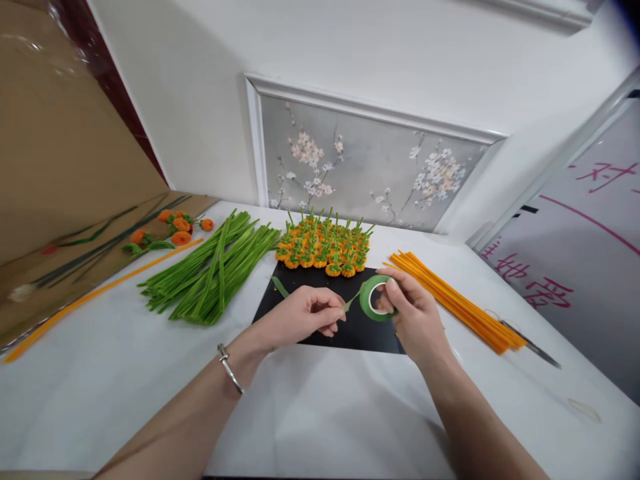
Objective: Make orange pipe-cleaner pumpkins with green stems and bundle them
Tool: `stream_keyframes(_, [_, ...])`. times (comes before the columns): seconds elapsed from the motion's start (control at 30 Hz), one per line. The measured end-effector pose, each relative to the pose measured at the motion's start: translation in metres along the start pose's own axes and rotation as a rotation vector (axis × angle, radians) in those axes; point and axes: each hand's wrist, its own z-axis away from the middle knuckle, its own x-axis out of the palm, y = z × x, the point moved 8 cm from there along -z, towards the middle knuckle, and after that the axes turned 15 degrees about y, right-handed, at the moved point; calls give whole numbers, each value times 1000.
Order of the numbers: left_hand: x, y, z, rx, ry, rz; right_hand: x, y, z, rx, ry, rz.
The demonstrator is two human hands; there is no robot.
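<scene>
My right hand (413, 308) grips a roll of green floral tape (367, 298), its fingers through and around the ring. From the roll a short strip runs to my left hand (305, 313), whose thumb and fingers pinch it. The strip's loose end (280, 287) sticks out beyond the left hand on the far side. Both hands are above a black mat (330, 339). Just behind them, at the mat's back edge, stand several orange fuzzy flower heads (325, 247) with green stubs pointing up.
Green pipe cleaners (210, 273) lie in a heap at left, near finished orange flowers (181, 230) and one long orange strip (100, 300). Orange pipe cleaners (455, 300) lie at right, with a dark pointed tool (535, 347) beside them. A white wall (210, 100) rises behind the table.
</scene>
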Motion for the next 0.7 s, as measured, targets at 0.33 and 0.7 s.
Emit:
stream_keyframes(0.33, [-21, 14, 0, 29, 213, -176, -3, 12, 3, 270, 36, -242])
stream_keyframes(0.7, [-32, 29, 0, 237, 300, -292, -24, 15, -7, 309, 73, -253])
